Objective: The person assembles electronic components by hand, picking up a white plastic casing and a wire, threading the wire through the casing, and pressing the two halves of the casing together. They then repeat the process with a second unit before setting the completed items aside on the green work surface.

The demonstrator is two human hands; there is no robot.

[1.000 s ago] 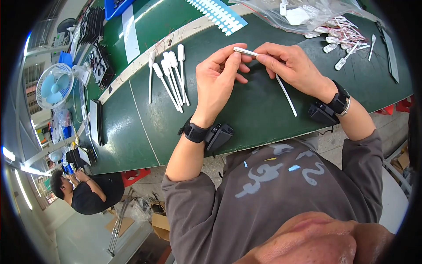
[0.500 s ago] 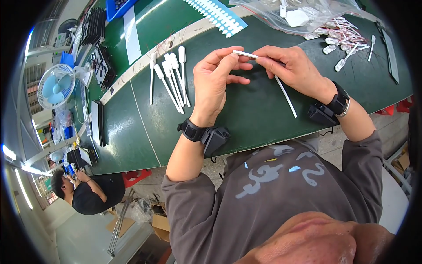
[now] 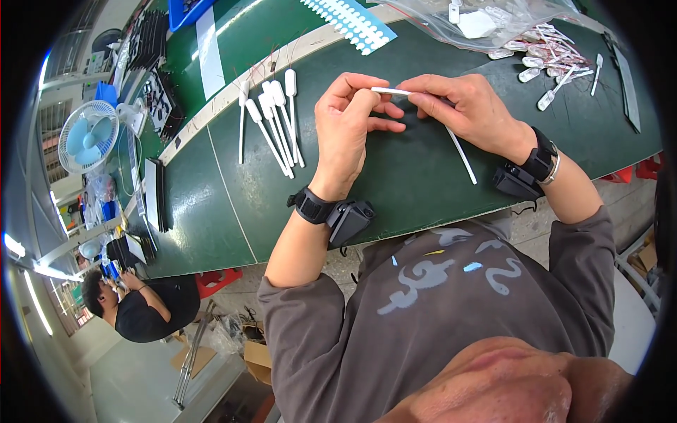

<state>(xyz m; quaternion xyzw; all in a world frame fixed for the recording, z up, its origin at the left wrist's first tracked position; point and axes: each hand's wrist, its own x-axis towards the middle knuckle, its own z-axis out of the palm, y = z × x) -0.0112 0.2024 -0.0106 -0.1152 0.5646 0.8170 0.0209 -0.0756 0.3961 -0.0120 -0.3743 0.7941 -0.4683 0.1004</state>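
Note:
A small narrow white piece (image 3: 391,91) spans the gap between my two hands over the green table. My left hand (image 3: 343,130) pinches its left end between thumb and forefinger, the other fingers standing apart. The opposite end is gripped by the fingertips of my right hand (image 3: 476,113). A thin white stick (image 3: 462,156) slants down from beneath my right hand; whether it joins the white piece is hidden by the fingers. To the left of my left hand lie several white paddle-headed sticks (image 3: 290,84), side by side, with fine wires near their heads.
A clear plastic bag (image 3: 423,25) of white parts lies at the far right beside a heap of wired white pieces (image 3: 539,63). A light-blue sticker sheet (image 3: 356,28) sits at the back. Further left are a fan (image 3: 88,137) and another person (image 3: 144,310).
Both hands keep their hold on the white piece. My left hand has shifted very slightly right, and the piece looks a little more level.

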